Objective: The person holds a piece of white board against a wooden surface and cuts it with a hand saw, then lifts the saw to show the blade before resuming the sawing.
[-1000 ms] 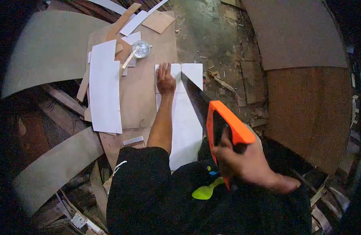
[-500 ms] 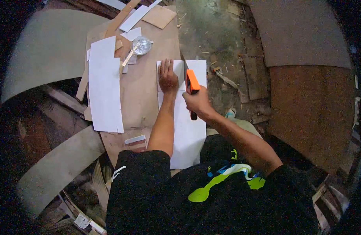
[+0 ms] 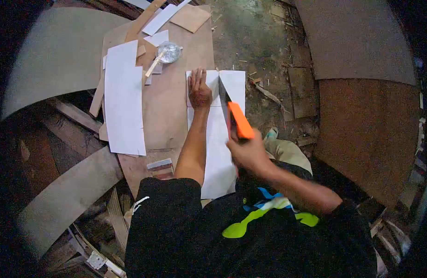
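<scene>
My left hand (image 3: pixel 199 90) lies flat, fingers spread, on the far end of a long white sheet (image 3: pixel 219 153) that rests on a brown board (image 3: pixel 169 99). My right hand (image 3: pixel 250 153) grips the orange handle of a handsaw (image 3: pixel 240 120). Its dark blade runs forward along the white sheet, just right of my left hand, toward the sheet's far edge. A cut line splits the far end of the sheet into two parts.
A second long white sheet (image 3: pixel 123 99) lies on the board's left side. Behind it sit a small round metal tin (image 3: pixel 169 52) with a stick and several wood offcuts. Curved grey panels (image 3: pixel 56 51) lie left, brown panels (image 3: pixel 366 129) right. Scraps litter the floor.
The saw went forward along the sheet half a second ago and has now been drawn back toward me, handle raised. My left hand has stayed pressed on the sheet.
</scene>
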### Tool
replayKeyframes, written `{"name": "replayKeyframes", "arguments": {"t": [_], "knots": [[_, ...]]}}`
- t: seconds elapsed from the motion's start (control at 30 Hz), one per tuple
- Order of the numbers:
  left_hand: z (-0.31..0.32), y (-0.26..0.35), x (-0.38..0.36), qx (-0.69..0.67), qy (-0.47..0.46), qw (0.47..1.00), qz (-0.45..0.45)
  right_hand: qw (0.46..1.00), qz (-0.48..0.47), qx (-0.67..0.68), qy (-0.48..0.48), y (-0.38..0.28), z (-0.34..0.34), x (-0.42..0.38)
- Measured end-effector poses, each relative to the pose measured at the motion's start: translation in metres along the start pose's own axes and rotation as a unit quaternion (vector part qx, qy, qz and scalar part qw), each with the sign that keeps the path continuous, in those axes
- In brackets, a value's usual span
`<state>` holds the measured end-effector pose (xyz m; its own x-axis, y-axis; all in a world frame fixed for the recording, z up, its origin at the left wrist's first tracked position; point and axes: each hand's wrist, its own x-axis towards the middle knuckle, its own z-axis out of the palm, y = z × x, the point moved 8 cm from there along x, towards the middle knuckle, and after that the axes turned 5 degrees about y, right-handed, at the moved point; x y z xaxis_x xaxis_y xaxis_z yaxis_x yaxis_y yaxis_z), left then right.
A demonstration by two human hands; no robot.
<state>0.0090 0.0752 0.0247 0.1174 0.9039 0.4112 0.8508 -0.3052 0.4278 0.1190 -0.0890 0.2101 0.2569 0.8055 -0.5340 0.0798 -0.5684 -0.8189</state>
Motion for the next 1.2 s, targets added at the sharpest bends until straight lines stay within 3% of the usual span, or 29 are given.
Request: {"name": "replayKeyframes", "arguments": {"t": [0.07,0.2,0.37,0.5,0.57,0.63,0.73,0.77,0.83,0.97,1.1,1.17,1.2], "knots": [[-0.001,0.003,-0.006,-0.001,-0.006,1.000,-0.006,0.999,-0.009,0.013,0.045,0.059,0.016,0.074],[0.003,-0.001,-0.001,0.012,-0.003,1.000,0.002,0.998,0.021,0.055,0.018,0.030,0.039,0.105],[-0.002,0.002,-0.004,0.016,0.009,1.000,-0.004,0.992,0.075,0.099,-0.010,0.008,0.018,0.100],[-0.005,0.003,0.005,0.006,0.025,1.000,0.010,0.998,0.037,0.048,0.032,0.017,0.007,0.085],[-0.003,0.001,-0.005,0.007,0.014,1.000,0.004,0.996,0.061,0.049,0.035,0.017,0.008,0.086],[0.002,-0.001,-0.001,0.017,0.006,1.000,-0.001,0.995,0.053,0.080,0.024,0.010,0.011,0.102],[-0.001,0.003,-0.001,0.045,-0.017,0.999,0.008,0.995,0.092,0.022,0.005,-0.027,0.002,0.145],[0.002,0.002,-0.002,0.029,-0.017,0.999,0.009,0.986,0.095,0.125,-0.059,-0.030,0.006,0.161],[0.005,-0.001,-0.002,-0.003,-0.016,1.000,0.008,0.986,0.110,0.109,-0.058,-0.034,0.012,0.173],[-0.001,0.001,-0.001,0.010,0.004,1.000,0.001,0.995,0.073,0.043,0.049,-0.014,0.016,0.109],[-0.002,0.001,-0.003,-0.007,0.013,1.000,0.006,0.992,-0.017,0.102,0.069,0.061,0.012,0.053],[0.000,-0.003,-0.005,-0.006,-0.001,1.000,0.001,0.990,0.054,0.124,0.050,0.072,0.007,0.050],[0.005,-0.005,-0.006,-0.006,-0.016,1.000,-0.003,0.993,0.042,0.103,0.039,0.063,0.007,0.050]]}}
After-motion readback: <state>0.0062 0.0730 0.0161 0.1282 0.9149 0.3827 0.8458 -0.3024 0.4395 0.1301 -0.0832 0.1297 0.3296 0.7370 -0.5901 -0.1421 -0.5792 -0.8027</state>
